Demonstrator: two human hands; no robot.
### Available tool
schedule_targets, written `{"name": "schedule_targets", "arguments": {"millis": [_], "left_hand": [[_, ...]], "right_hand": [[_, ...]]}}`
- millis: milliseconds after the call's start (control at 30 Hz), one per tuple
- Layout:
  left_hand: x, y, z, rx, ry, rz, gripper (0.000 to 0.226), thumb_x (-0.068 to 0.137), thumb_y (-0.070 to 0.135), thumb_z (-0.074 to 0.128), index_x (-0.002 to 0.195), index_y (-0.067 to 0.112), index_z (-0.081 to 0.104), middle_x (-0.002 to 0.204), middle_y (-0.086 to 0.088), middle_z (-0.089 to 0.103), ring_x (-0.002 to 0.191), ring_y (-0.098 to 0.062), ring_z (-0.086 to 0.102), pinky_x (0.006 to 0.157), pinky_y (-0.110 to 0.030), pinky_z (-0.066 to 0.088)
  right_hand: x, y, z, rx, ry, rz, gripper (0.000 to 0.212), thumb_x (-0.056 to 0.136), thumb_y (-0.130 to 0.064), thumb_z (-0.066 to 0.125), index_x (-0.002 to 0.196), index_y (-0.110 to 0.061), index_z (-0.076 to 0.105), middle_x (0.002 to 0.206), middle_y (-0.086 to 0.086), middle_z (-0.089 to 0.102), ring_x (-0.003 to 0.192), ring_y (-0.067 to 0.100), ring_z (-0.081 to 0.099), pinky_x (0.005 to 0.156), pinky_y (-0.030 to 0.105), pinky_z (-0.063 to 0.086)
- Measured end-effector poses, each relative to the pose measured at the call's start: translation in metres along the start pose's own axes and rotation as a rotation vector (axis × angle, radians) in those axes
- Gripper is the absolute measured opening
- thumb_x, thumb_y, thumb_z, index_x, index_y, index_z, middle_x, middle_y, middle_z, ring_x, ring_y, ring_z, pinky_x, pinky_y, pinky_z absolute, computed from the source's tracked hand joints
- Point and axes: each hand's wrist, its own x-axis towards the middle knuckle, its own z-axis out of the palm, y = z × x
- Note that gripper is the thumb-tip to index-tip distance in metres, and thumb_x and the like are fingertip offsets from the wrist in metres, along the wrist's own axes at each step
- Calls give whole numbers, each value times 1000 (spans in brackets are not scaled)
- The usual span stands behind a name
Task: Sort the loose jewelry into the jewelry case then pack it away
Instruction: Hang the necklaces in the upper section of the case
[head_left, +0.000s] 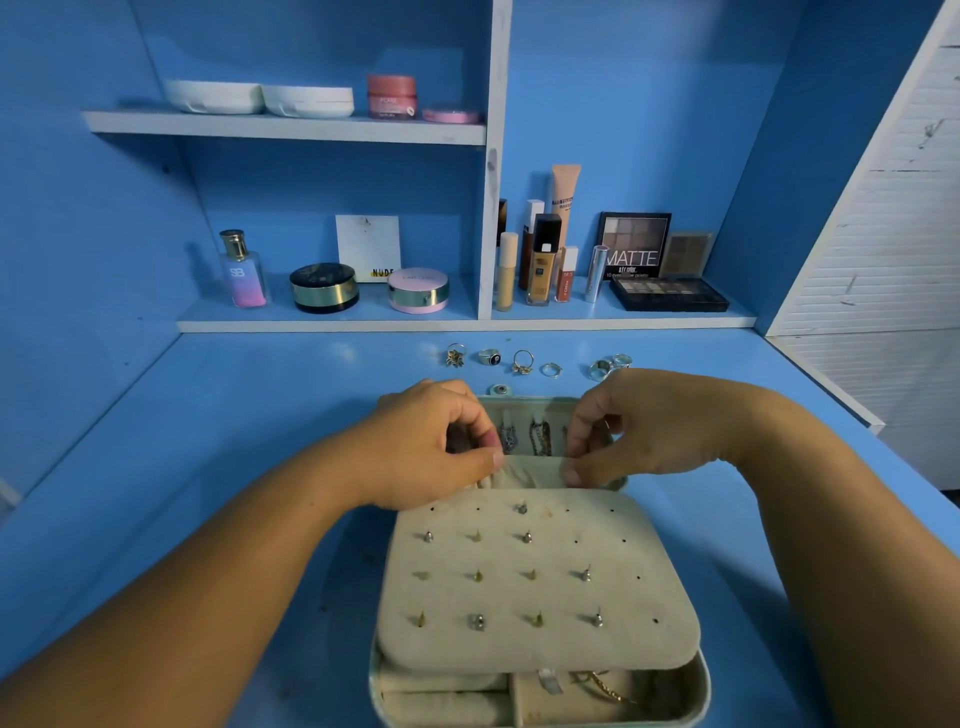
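— Pinching is seen at which hand?
— At both: the cream pocket edge (530, 470) inside the jewelry case (698, 691) lid is nipped between thumb and forefinger of the left hand (436, 447) and the right hand (623, 426), the other fingers curled.
— Where is the case set?
— On the blue desk (208, 467), opened, its earring panel (535, 587) folded forward; rings (522, 361) are lined up behind it.

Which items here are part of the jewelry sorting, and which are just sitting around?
In the job: jewelry case, earring panel, lid pocket, hung necklaces, loose rings, left hand, right hand.
Lying about: perfume bottle, powder compacts, eyeshadow palettes, foundation bottle, pink jar.
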Motion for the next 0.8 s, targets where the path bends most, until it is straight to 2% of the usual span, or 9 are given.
{"name": "schedule_targets", "arguments": {"millis": [100, 300, 500, 600, 633, 700, 733, 800], "left_hand": [[0, 1, 0, -1, -4, -2, 10, 83, 34, 71, 76, 30, 67, 91, 12, 59, 88, -11, 59, 86, -40, 50], [0, -1, 0, 19, 6, -12, 9, 83, 35, 70, 76, 30, 68, 92, 13, 58, 89, -8, 57, 87, -38, 49], [1, -2, 1, 48, 21, -5, 10, 82, 37, 72, 76, 30, 69, 91, 12, 58, 92, -4, 53, 87, -35, 49], [1, -5, -2, 41, 66, 1, 12, 74, 49, 75, 79, 40, 68, 96, 15, 56, 101, -4, 48, 89, -31, 46], [2, -7, -3, 61, 78, -10, 21, 71, 54, 75, 88, 44, 66, 102, 17, 55, 106, -4, 46, 93, -29, 44], [2, -10, -6, 104, 87, -43, 55, 67, 61, 73, 118, 46, 58, 117, 17, 51, 117, -2, 42, 100, -28, 39], [2, -10, -6, 110, 87, -61, 73, 65, 63, 71, 131, 40, 51, 125, 16, 48, 120, -1, 41, 104, -28, 38], [3, -11, -6, 111, 84, -90, 94, 61, 69, 65, 144, 30, 42, 131, 16, 43, 124, -1, 41, 107, -26, 36]], "right_hand": [[-2, 0, -1, -5, 1, 19, 20, 72, -51, 75, 81, -34, 70, 79, -21, 64, 77, 0, 56, 67, 17, 39], [0, -1, 0, 7, -48, 20, 21, 76, -48, 73, 84, -29, 69, 76, -19, 64, 70, -2, 56, 65, 15, 39], [-3, 1, -4, 34, -42, -5, 21, 75, -49, 73, 90, -33, 70, 84, -16, 66, 78, 0, 57, 71, 17, 40], [2, 4, -3, 16, -5, -13, 17, 77, -46, 72, 91, -36, 68, 82, -17, 64, 78, 2, 57, 70, 19, 41], [3, 5, -2, 16, -20, -11, 14, 78, -45, 72, 89, -36, 69, 81, -20, 65, 78, 0, 57, 71, 18, 41], [4, 5, -1, 21, -41, -6, 11, 79, -44, 71, 86, -35, 70, 79, -24, 65, 77, -4, 57, 71, 17, 41], [4, 6, 0, 20, -37, -7, 10, 80, -44, 71, 85, -36, 70, 79, -25, 65, 77, -4, 57, 71, 17, 41], [3, 4, 0, 20, 7, -17, 10, 79, -44, 72, 84, -36, 70, 79, -22, 66, 76, -2, 58, 71, 19, 44]]}}
